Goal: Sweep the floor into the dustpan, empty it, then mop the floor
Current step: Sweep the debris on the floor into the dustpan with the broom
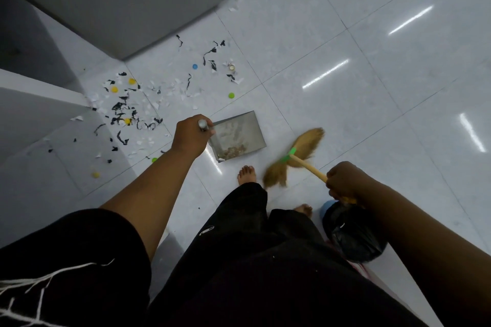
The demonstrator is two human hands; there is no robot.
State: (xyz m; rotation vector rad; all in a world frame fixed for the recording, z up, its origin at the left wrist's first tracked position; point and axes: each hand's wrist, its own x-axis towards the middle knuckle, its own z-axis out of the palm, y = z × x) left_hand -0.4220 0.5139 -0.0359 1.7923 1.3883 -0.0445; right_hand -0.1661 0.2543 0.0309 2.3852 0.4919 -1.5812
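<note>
Sweeping, under way: left hand (190,138) fisted round dustpan (239,127) handle, right hand (345,180) fisted round broom (303,146) stick, litter (132,109) strewn on floor (318,61) left of dustpan; advised: lip flat beside litter, short strokes inward.

No legible text, number, brand or sign is recorded. A small white mark (206,230) is noted on the black trousers (239,260), but it is too small to be read. Any print on the scattered coloured caps (114,89) cannot be made out.
</note>
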